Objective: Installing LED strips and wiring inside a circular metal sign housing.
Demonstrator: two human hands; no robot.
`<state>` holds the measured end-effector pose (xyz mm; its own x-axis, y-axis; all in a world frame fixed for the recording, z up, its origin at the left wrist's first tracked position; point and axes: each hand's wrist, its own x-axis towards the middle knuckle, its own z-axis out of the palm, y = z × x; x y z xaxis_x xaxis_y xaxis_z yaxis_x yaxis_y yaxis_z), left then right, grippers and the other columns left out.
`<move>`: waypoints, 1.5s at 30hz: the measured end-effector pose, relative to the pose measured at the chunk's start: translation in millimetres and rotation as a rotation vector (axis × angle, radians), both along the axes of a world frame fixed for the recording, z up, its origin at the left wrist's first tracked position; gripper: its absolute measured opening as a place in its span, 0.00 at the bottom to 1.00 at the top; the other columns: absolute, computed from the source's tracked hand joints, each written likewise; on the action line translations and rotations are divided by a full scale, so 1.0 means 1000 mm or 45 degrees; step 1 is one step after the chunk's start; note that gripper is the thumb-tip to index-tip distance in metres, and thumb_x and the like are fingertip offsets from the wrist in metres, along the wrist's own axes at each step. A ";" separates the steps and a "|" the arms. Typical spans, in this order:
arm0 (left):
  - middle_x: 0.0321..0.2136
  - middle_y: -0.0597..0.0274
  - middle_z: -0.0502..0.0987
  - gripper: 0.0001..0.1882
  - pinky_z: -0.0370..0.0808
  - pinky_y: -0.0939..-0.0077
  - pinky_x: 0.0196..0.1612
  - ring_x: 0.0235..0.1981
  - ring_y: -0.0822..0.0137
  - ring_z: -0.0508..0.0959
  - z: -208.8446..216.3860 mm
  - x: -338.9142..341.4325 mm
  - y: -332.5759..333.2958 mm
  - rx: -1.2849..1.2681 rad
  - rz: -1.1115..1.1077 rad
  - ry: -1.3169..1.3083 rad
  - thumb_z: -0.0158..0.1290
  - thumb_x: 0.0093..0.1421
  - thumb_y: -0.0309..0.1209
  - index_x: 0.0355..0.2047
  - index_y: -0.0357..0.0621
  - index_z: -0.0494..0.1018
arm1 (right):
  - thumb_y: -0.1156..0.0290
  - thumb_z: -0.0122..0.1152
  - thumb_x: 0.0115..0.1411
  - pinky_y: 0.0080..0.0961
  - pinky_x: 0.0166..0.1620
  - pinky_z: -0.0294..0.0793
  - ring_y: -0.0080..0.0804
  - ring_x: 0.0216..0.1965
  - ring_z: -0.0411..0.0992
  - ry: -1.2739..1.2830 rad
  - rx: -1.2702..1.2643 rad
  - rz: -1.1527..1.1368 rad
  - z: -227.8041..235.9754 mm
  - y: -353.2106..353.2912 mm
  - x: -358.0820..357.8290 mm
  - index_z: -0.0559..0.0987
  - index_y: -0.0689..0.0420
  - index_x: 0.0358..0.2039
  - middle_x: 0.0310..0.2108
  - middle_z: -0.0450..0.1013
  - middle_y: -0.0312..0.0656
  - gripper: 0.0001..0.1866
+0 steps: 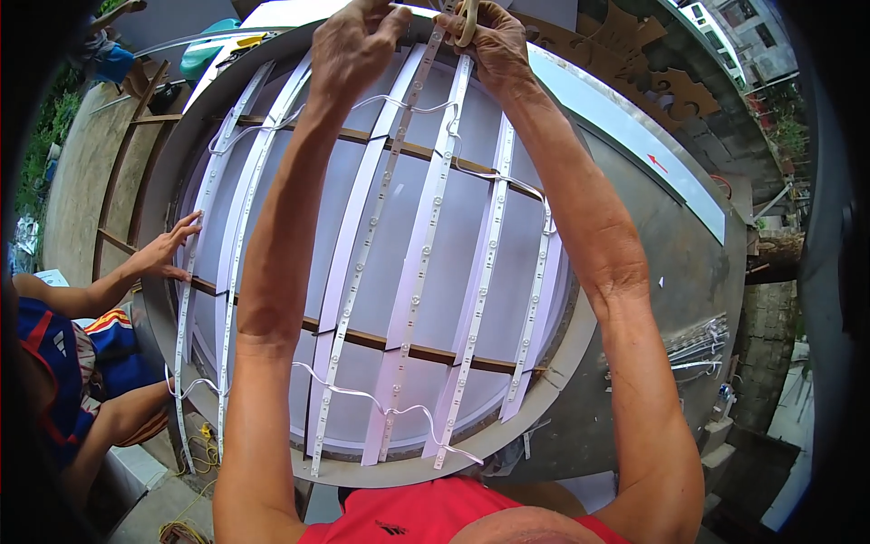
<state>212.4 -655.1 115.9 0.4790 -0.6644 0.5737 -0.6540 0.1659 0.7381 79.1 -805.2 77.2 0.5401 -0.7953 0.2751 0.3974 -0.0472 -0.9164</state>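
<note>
Several white LED strips with small round lenses run lengthwise over a large round sign frame (566,363). At its far edge, my right hand (497,50) is closed round a cream looped handle (468,25), which looks like that of scissors. Its fingertips are by the upper end of an LED strip (419,86). To the left of that strip, my left hand (349,54) is raised with bent fingers drawn together. The top edge cuts off part of it, and what it pinches, if anything, is hidden. White wires (358,393) link neighbouring strips.
At the left, another person's hand (172,249) touches the leftmost LED strip (201,199). Brown crossbars (362,339) span the frame. Cut cardboard (634,36) lies at the far right, beyond a pale panel (652,150). Thin metal pieces (698,344) lie to the right on the grey table (671,263).
</note>
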 end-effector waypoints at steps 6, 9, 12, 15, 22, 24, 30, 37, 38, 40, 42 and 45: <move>0.29 0.60 0.81 0.16 0.77 0.79 0.30 0.28 0.74 0.79 0.031 0.000 -0.035 -0.054 -0.824 0.855 0.59 0.62 0.36 0.44 0.34 0.78 | 0.70 0.78 0.46 0.20 0.36 0.82 0.24 0.31 0.78 0.014 -0.209 0.079 0.029 0.033 0.002 0.77 0.61 0.40 0.32 0.78 0.39 0.22; 0.30 0.58 0.81 0.16 0.77 0.79 0.30 0.27 0.73 0.79 0.020 -0.011 -0.049 -0.134 -0.738 0.892 0.58 0.62 0.35 0.43 0.34 0.78 | 0.67 0.73 0.53 0.18 0.32 0.81 0.26 0.33 0.79 0.231 -0.348 0.044 0.049 0.037 -0.034 0.76 0.61 0.42 0.33 0.79 0.42 0.20; 0.28 0.59 0.81 0.16 0.77 0.78 0.28 0.26 0.72 0.79 0.029 -0.002 -0.041 -0.200 -0.650 0.944 0.58 0.62 0.35 0.43 0.34 0.78 | 0.62 0.69 0.57 0.20 0.39 0.79 0.23 0.32 0.77 0.604 -0.708 -0.009 0.075 0.038 -0.058 0.76 0.59 0.42 0.32 0.78 0.39 0.19; 0.28 0.60 0.81 0.16 0.77 0.78 0.27 0.25 0.72 0.79 0.043 -0.011 -0.027 -0.115 -0.590 0.971 0.58 0.62 0.35 0.44 0.34 0.78 | 0.45 0.69 0.53 0.29 0.44 0.75 0.28 0.36 0.74 1.002 -0.972 -0.061 0.093 0.028 -0.105 0.77 0.59 0.42 0.34 0.76 0.41 0.29; 0.26 0.61 0.80 0.15 0.75 0.78 0.25 0.23 0.73 0.77 0.037 -0.022 -0.028 -0.034 -0.825 0.990 0.58 0.62 0.36 0.42 0.36 0.79 | 0.30 0.65 0.45 0.46 0.51 0.73 0.36 0.43 0.74 1.267 -1.025 0.030 0.111 0.017 -0.152 0.78 0.56 0.44 0.38 0.76 0.46 0.41; 0.26 0.61 0.80 0.14 0.75 0.78 0.25 0.22 0.73 0.77 0.043 -0.024 -0.025 -0.021 -0.889 1.007 0.58 0.62 0.35 0.41 0.36 0.79 | 0.30 0.65 0.45 0.47 0.53 0.72 0.35 0.44 0.74 1.312 -1.096 0.054 0.120 0.015 -0.154 0.78 0.55 0.44 0.39 0.76 0.45 0.40; 0.26 0.64 0.80 0.09 0.73 0.81 0.24 0.22 0.75 0.77 0.045 -0.035 -0.017 0.118 -0.792 0.976 0.57 0.62 0.34 0.38 0.43 0.81 | 0.36 0.69 0.46 0.34 0.54 0.74 0.34 0.42 0.76 1.345 -1.160 0.110 0.131 0.006 -0.147 0.78 0.54 0.44 0.38 0.77 0.43 0.36; 0.26 0.64 0.80 0.10 0.74 0.81 0.25 0.23 0.75 0.78 0.045 -0.029 -0.011 0.074 -0.793 0.965 0.57 0.62 0.33 0.38 0.42 0.81 | 0.35 0.68 0.47 0.36 0.57 0.74 0.34 0.44 0.77 1.309 -1.265 0.120 0.132 0.009 -0.137 0.78 0.53 0.44 0.39 0.77 0.45 0.36; 0.26 0.64 0.80 0.10 0.75 0.81 0.26 0.23 0.75 0.78 0.042 -0.031 -0.014 0.040 -0.828 0.967 0.57 0.62 0.33 0.39 0.41 0.81 | 0.35 0.68 0.47 0.37 0.57 0.74 0.34 0.44 0.77 1.309 -1.226 0.134 0.131 0.009 -0.140 0.78 0.53 0.44 0.39 0.77 0.45 0.35; 0.26 0.63 0.80 0.10 0.76 0.80 0.26 0.24 0.74 0.78 0.039 -0.034 -0.017 0.035 -0.843 0.959 0.57 0.62 0.33 0.39 0.40 0.81 | 0.36 0.68 0.47 0.37 0.57 0.74 0.34 0.45 0.77 1.314 -1.185 0.144 0.129 0.010 -0.144 0.78 0.53 0.44 0.39 0.77 0.45 0.35; 0.26 0.62 0.80 0.10 0.76 0.79 0.27 0.24 0.74 0.78 0.039 -0.038 -0.019 0.035 -0.859 0.944 0.56 0.62 0.33 0.39 0.39 0.80 | 0.37 0.69 0.47 0.37 0.56 0.75 0.33 0.43 0.77 1.303 -1.292 0.076 0.129 0.009 -0.151 0.78 0.53 0.44 0.39 0.78 0.44 0.35; 0.27 0.61 0.81 0.11 0.77 0.79 0.28 0.24 0.73 0.79 0.030 -0.048 -0.025 0.063 -0.970 0.998 0.57 0.62 0.33 0.39 0.38 0.81 | 0.38 0.70 0.47 0.35 0.54 0.77 0.33 0.41 0.78 1.339 -1.271 0.070 0.128 0.019 -0.170 0.78 0.53 0.44 0.39 0.78 0.44 0.34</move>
